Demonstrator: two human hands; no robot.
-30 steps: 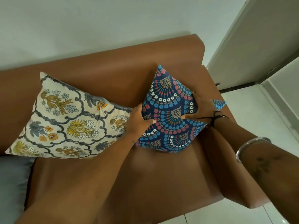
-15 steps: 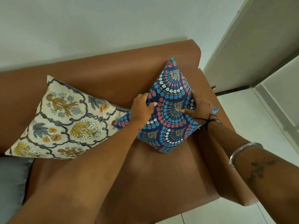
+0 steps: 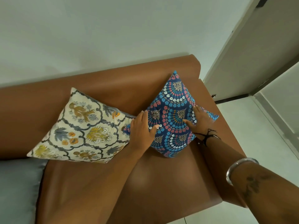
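Observation:
A blue patterned cushion (image 3: 174, 101) stands on one corner in the right corner of a brown leather sofa (image 3: 161, 183), leaning against the backrest and armrest. My left hand (image 3: 142, 130) lies flat on its left side, fingers straight, thumb spread onto the fabric. My right hand (image 3: 199, 118) presses its right side with straight fingers. A cream floral cushion (image 3: 80, 126) leans on the backrest to the left, its right corner touching the blue one.
A grey cushion or seat pad (image 3: 17, 188) lies at the lower left. The pale wall (image 3: 113, 29) rises behind the sofa. A door and frame (image 3: 252, 50) stand at the right, with light floor tiles (image 3: 252, 126) beside the armrest.
The blue cushion has gone from being gripped and turned to resting in the sofa corner. Both hands have uncurled from its edges and now lie flat against it.

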